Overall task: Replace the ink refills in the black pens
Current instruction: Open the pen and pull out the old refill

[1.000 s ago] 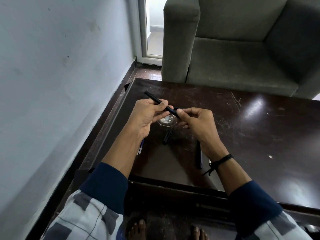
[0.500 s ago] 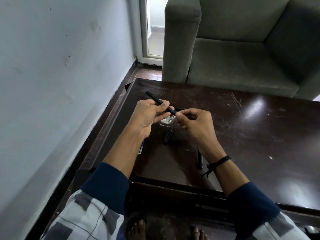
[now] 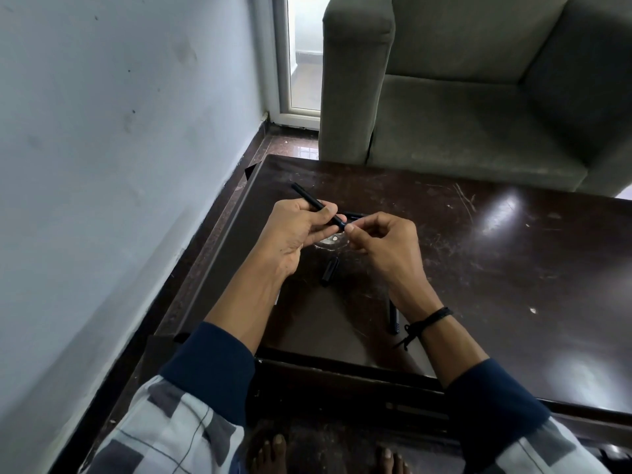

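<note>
My left hand (image 3: 294, 230) grips a black pen barrel (image 3: 309, 200) that slants up to the far left above the dark table (image 3: 513, 268). My right hand (image 3: 383, 241) pinches the barrel's near end between thumb and fingertips; what it pinches there is too small to tell. A black pen cap (image 3: 330, 271) lies on the table under my hands. Another black pen (image 3: 393, 316) lies by my right wrist, partly hidden. A further black pen part (image 3: 355, 214) shows just beyond my right fingers.
A small shiny round object (image 3: 328, 241) sits on the table below my fingers. A thin pale refill end (image 3: 277, 297) peeks out beside my left forearm. A grey armchair (image 3: 478, 97) stands behind the table, and a pale wall (image 3: 102, 165) runs along the left.
My right hand's fingertips have shifted slightly along the pen's near end, while the left hand keeps the barrel in nearly the same place.
</note>
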{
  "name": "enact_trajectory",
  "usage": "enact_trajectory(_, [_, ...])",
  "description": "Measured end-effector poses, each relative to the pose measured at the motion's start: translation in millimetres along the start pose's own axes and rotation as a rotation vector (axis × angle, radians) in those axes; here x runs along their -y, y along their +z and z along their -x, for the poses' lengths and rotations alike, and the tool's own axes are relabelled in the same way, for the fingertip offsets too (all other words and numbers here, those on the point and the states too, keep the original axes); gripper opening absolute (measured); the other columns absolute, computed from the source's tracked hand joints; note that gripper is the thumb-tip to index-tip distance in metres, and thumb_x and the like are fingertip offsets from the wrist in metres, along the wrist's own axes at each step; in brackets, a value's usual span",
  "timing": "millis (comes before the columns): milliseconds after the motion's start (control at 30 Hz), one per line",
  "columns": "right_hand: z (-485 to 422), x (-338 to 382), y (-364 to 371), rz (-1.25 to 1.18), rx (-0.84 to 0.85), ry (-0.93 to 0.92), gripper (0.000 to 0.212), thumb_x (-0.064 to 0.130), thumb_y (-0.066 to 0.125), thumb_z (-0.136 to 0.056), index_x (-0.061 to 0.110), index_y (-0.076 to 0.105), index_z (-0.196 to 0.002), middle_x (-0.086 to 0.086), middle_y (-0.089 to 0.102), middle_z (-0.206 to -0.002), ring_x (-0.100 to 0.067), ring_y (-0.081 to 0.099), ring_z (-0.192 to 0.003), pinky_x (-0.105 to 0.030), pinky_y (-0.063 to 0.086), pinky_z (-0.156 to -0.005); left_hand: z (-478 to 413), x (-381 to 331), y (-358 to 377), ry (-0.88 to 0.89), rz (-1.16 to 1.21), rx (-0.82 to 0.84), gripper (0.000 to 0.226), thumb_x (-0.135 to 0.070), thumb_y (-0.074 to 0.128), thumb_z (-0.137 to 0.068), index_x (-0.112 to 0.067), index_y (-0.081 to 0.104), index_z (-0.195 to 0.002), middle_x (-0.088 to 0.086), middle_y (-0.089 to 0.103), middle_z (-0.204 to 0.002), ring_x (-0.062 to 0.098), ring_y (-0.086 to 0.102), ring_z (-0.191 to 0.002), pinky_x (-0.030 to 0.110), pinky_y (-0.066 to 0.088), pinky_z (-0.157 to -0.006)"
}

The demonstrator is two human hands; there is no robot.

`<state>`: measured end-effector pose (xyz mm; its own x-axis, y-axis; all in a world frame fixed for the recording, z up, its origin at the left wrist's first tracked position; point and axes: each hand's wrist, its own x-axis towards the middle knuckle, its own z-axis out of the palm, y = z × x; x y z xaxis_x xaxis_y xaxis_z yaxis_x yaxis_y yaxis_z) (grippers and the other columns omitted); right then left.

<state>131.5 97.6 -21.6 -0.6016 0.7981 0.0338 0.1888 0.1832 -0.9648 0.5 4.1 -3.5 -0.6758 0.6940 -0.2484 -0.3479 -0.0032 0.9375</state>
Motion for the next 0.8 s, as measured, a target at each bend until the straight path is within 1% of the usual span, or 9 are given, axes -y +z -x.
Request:
enact_trajectory(67, [0.0,-0.7,0.1,0.002,0.003,-0.012,0.007,0.022,0.082,-0.087,0.020,0.076,-0.085,-0.002,0.076,-0.080,-0.016,0.072,-0.078,-0.042,0.063,-0.078,0.5,-0.2,-0.7,-0.003,-0.004,0.004,0.015,-0.003,0.070,-0.092,0.005,0.071,-0.104,0.021,0.077,-0.095,0.025,0.077,-0.090,0.025,0.062,-0.072])
enact_trajectory(200, [0.4,2.6,-0.6,-0.043,0.024,-0.028,0.015,0.029,0.084,-0.084,0.021,0.075,-0.092,-0.002,0.076,-0.086,-0.009,0.069,-0.077,-0.032,0.059,-0.076,0.4,-2.0,-1.5,0.000,0.013,-0.003,0.016,0.000,0.070,-0.091,0.008,0.071,-0.105,0.022,0.076,-0.098,0.027,0.077,-0.092,0.028,0.063,-0.075])
enact_trajectory(300, [0.2,4.9,-0.6,-0.079,0.015,0.022,0.017,0.038,0.078,-0.089,0.022,0.075,-0.091,-0.003,0.077,-0.082,-0.011,0.069,-0.072,-0.035,0.058,-0.074,0.0,-3.6,-2.7,0.007,0.016,-0.016,0.012,0.000,0.070,-0.091,0.005,0.072,-0.102,0.018,0.077,-0.096,0.026,0.077,-0.091,0.028,0.063,-0.075])
enact_trajectory(367, [0.4,4.2,-0.4,-0.078,0.030,0.038,0.013,0.032,0.075,-0.093,0.019,0.076,-0.089,-0.003,0.076,-0.076,-0.011,0.068,-0.068,-0.032,0.056,-0.069,-0.2,-4.0,-3.1,0.005,0.020,-0.014,0.015,0.000,0.069,-0.091,0.006,0.071,-0.104,0.019,0.077,-0.096,0.026,0.077,-0.092,0.029,0.063,-0.077])
enact_trajectory(467, [0.1,1.8,0.4,-0.041,0.024,0.012,0.007,0.023,0.079,-0.089,0.018,0.075,-0.087,-0.003,0.076,-0.077,-0.011,0.070,-0.071,-0.034,0.058,-0.072,0.6,-3.5,-2.5,-0.003,0.010,-0.009,0.019,-0.001,0.069,-0.092,0.008,0.070,-0.108,0.023,0.076,-0.099,0.027,0.077,-0.093,0.027,0.063,-0.075])
enact_trajectory(567, [0.2,2.2,0.2,-0.025,0.030,-0.023,0.015,0.023,0.085,-0.082,0.020,0.072,-0.090,-0.001,0.073,-0.082,-0.008,0.067,-0.074,-0.035,0.058,-0.077,1.1,-3.6,-2.8,0.000,0.014,-0.012,0.019,-0.002,0.069,-0.092,0.009,0.070,-0.108,0.024,0.076,-0.101,0.028,0.077,-0.093,0.028,0.063,-0.076])
enact_trajectory(667, [0.0,3.2,-0.9,-0.052,0.019,-0.018,0.025,0.033,0.085,-0.082,0.023,0.071,-0.100,-0.005,0.074,-0.089,-0.013,0.070,-0.080,-0.035,0.058,-0.077,0.5,-4.0,-3.8,0.005,0.013,-0.015,0.016,-0.001,0.069,-0.092,0.007,0.071,-0.105,0.022,0.076,-0.099,0.028,0.077,-0.092,0.030,0.063,-0.078])
enact_trajectory(733, [-0.5,4.0,-1.1,-0.073,0.002,0.007,0.022,0.038,0.081,-0.085,0.023,0.073,-0.099,-0.004,0.075,-0.088,-0.015,0.072,-0.080,-0.034,0.059,-0.075,1.0,-4.3,-3.7,0.008,0.011,-0.015,0.014,-0.001,0.069,-0.091,0.006,0.072,-0.103,0.020,0.077,-0.098,0.027,0.077,-0.091,0.030,0.063,-0.078])
enact_trajectory(800, [-0.4,3.6,0.1,-0.074,0.014,0.018,0.012,0.031,0.077,-0.090,0.019,0.074,-0.093,-0.004,0.076,-0.081,-0.013,0.070,-0.071,-0.033,0.058,-0.071,1.6,-3.8,-2.3,0.004,0.014,-0.012,0.015,-0.001,0.069,-0.092,0.007,0.071,-0.105,0.020,0.077,-0.097,0.026,0.077,-0.091,0.029,0.063,-0.077])
